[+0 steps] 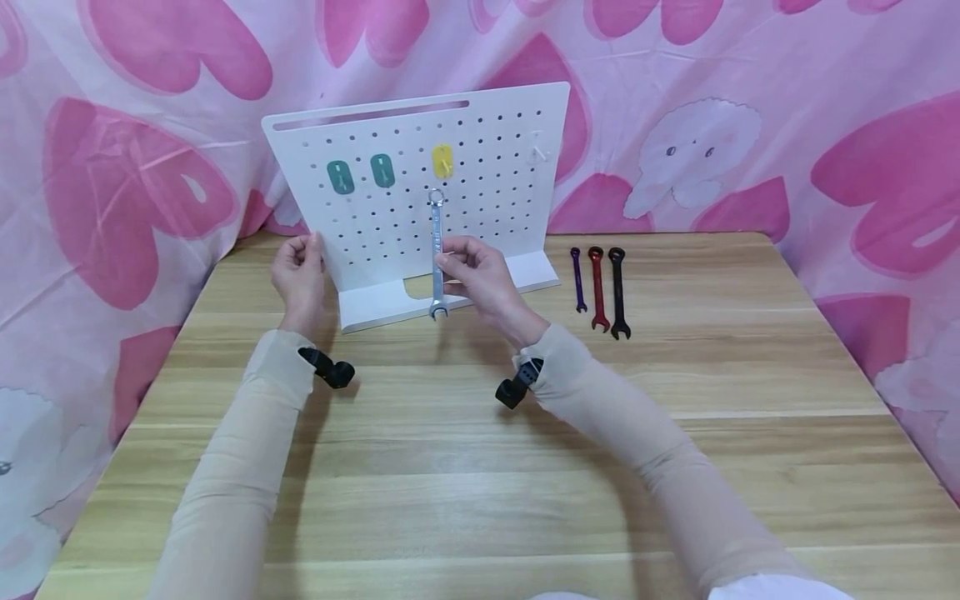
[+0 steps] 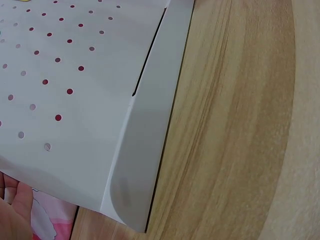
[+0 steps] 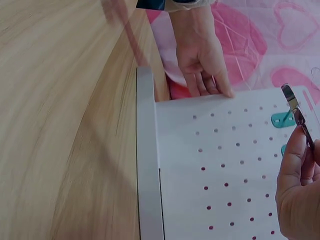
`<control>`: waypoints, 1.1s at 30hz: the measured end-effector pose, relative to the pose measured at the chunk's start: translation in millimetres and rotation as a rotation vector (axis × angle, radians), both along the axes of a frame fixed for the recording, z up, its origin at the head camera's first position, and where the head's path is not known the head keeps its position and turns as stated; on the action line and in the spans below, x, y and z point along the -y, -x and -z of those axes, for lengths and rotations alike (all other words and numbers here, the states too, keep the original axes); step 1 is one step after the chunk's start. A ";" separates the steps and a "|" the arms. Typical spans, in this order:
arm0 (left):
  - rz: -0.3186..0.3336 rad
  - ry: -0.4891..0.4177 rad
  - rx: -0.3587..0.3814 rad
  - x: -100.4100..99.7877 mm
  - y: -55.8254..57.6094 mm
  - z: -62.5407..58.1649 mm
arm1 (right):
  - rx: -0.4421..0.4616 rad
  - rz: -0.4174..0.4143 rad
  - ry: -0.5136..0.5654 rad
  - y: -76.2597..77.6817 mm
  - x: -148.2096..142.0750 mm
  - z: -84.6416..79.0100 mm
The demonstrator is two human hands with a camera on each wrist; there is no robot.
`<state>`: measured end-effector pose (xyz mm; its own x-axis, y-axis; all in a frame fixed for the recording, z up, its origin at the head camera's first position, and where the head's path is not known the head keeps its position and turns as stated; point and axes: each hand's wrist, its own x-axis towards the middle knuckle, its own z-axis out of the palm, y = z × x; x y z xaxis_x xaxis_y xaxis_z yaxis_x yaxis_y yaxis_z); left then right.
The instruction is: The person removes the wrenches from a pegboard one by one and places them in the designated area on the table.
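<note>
My right hand (image 1: 483,279) pinches a silver combination wrench (image 1: 437,229) by its shaft, upright in front of a white pegboard (image 1: 300,154). The ring end points up, just below a yellow hook (image 1: 443,162), and the open end points down. At the board's left edge, my left hand (image 1: 298,279) grips the rim between thumb and fingers; part of that hand (image 2: 14,215) shows in the left wrist view's corner. The right wrist view shows the wrench (image 3: 295,106) from its end, close to the board. Two green hooks (image 1: 341,177) sit left of the yellow one.
Three wrenches lie right of the board: a small purple one (image 1: 577,283), a red one (image 1: 597,287) and a black one (image 1: 618,292). A clear hook (image 1: 537,150) is at the board's upper right. Behind the wooden table (image 1: 465,467) hangs a pink patterned curtain (image 1: 690,75).
</note>
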<state>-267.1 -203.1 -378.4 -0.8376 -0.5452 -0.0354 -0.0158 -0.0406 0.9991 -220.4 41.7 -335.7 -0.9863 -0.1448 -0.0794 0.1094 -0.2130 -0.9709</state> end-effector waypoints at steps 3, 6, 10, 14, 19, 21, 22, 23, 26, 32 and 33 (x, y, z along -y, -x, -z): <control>-0.003 -0.014 0.009 -0.1 0.4 0.6 | 0.009 0.015 -0.010 -0.6 -6.7 1.0; -0.002 -0.016 0.009 0.5 0.4 1.5 | 0.013 0.027 -0.007 -1.5 -12.2 2.4; 0.008 -0.008 -0.002 0.8 0.3 1.5 | 0.013 0.043 0.005 -2.5 -20.8 5.0; 0.011 -0.019 0.001 0.9 0.7 1.0 | 0.012 0.059 0.017 -3.2 -31.3 8.3; 0.011 -0.046 0.004 1.0 1.3 0.1 | 0.014 0.081 0.027 -3.0 -46.2 12.4; 0.011 -0.054 0.004 0.8 1.2 -0.2 | 0.019 0.090 0.020 -2.9 -52.7 13.7; 0.012 -0.059 0.004 0.9 1.0 -0.3 | 0.020 0.094 0.016 -2.9 -56.0 14.4; 0.012 -0.061 0.007 1.1 0.9 -0.2 | 0.022 0.094 0.010 -3.0 -59.5 15.1; 0.011 -0.058 0.013 1.2 1.0 0.1 | 0.026 0.099 -0.018 -3.4 -69.9 16.8; 0.010 -0.056 0.014 0.3 0.2 -0.9 | 0.035 0.133 -0.035 -4.3 -88.3 19.7; 0.010 -0.058 0.013 0.3 -0.1 -1.1 | 0.035 0.136 -0.040 -4.6 -91.0 20.3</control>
